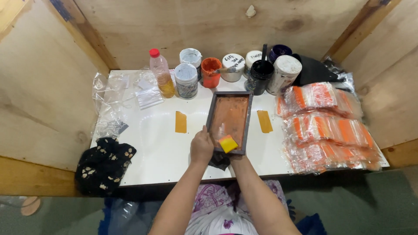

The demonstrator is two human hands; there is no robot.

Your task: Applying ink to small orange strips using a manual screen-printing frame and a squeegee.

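While the left hand (201,146) presses down on the near-left corner of the dark-framed rectangular printing screen coated in orange ink (229,118), fingers curled together over the frame's edge, the right hand (227,153) is mostly hidden under the near end of that frame, and I cannot tell how its fingers are set, only that the small yellow block-shaped squeegee (228,143) sits right at it on the mesh. The screen lies flat in the middle of the white glossy tabletop (152,148), between 2 amber tape strips (180,122). Here's the risk: only 1 corner is pinned, so a hard pull of the block could skid the frame sideways and smear the print. Wet ink on the block's edge could drip past the frame onto the table. Just to the right, the stacked clear packets with orange panels (328,130) lie close, and a stray elbow could drag ink across them. At the far edge, the open orange paint tub (211,72) and black jar with a stick in it (259,76) stand crowded; a shoved frame could tip them.
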